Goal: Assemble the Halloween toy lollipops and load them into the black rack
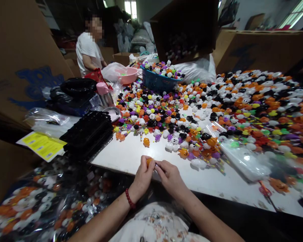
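Note:
Close to the front edge of the white table, my left hand (pixel 143 173) is closed around a small orange plastic figure (pixel 148 162), of which only a part shows between the fingers. My right hand (pixel 168 175) meets it from the right, thumb and finger pinched at a thin piece by the figure's lower end. That piece is mostly hidden by the fingertips. Just beyond my hands a loose orange pumpkin figure (pixel 146 142) lies on the tabletop. Past it spreads a heap of small figures (pixel 151 117) in orange, white, black, purple and green, several on striped sticks.
A blue basin (pixel 156 82) of figures stands at the back, with a pink basin (pixel 127 75) beside it. Black plastic trays (pixel 87 132) are stacked at left. Clear plastic bags (pixel 242 161) lie at right. Filled bags (pixel 22 211) sit low at left. A person (pixel 89 53) works across the table.

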